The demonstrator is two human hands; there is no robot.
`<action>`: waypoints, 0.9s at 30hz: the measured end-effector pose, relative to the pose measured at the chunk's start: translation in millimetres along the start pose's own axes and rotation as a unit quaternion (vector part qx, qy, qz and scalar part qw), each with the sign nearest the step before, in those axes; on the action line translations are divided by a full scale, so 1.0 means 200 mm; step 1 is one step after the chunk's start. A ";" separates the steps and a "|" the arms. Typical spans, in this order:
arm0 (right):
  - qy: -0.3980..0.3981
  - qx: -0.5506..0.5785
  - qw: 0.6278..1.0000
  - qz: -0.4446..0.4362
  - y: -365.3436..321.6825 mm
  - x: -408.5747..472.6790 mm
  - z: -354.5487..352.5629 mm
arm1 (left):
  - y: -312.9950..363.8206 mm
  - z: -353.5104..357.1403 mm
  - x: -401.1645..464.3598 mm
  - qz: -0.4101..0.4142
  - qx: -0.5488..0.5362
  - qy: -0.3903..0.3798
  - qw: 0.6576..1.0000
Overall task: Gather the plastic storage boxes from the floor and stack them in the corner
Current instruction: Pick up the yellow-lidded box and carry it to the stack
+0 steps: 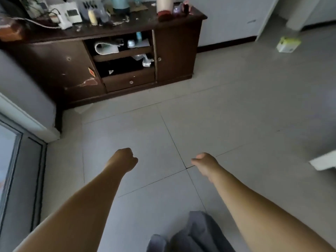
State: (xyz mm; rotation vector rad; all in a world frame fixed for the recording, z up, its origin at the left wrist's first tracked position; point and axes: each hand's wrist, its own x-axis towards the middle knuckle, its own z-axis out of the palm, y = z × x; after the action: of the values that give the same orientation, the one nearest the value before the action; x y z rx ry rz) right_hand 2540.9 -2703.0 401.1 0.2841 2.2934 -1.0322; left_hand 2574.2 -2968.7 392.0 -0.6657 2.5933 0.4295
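Note:
Both my arms reach forward over the grey tiled floor (236, 106). My left hand (125, 159) is curled into a loose fist with nothing in it. My right hand (205, 162) is also closed, knuckles forward, and holds nothing. A small white box with a yellow-green top (288, 44) sits on the floor far to the right, near a doorway. A white edge of some object (323, 161) pokes in at the right border; I cannot tell what it is. No other storage box shows.
A dark wooden cabinet (174, 51) with open shelves and a cluttered top stands against the far wall. A sliding glass door frame (20, 160) runs along the left. Grey cloth (192, 235) lies at the bottom edge.

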 end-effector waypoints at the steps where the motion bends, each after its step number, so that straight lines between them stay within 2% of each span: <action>1: 0.001 0.001 1.000 0.002 0.01 0.04 -0.04 | 0.06 -0.01 0.02 0.010 0.007 -0.007 1.000; 4: 0.034 0.036 0.999 0.022 0.04 0.26 -0.32 | 0.42 -0.01 0.25 0.042 0.021 -0.019 0.999; 11: 0.060 0.063 0.995 0.053 0.08 0.69 -1.03 | 1.18 -0.07 0.57 0.047 0.018 -0.043 0.998; 14: 0.098 0.078 0.991 0.049 0.12 0.89 -1.40 | 1.60 -0.10 0.71 0.086 0.012 -0.043 0.995; 19: 0.116 0.182 0.971 0.099 0.17 1.19 -1.79 | 2.19 -0.09 0.91 0.111 0.069 -0.076 0.988; 24: 0.129 0.253 0.954 0.093 0.16 1.52 -2.15 | 2.75 -0.09 1.22 0.158 0.104 -0.077 0.979; 27: 0.143 0.244 0.954 0.101 0.15 1.77 -2.44 | 3.16 -0.08 1.46 0.180 0.111 -0.090 0.973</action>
State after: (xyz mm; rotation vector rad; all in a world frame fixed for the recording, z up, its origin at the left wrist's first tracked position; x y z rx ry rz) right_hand 2058.2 -2339.7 421.2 0.9009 2.1577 -1.5176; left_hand 2012.3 -2557.7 386.4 -0.0729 2.5357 0.2853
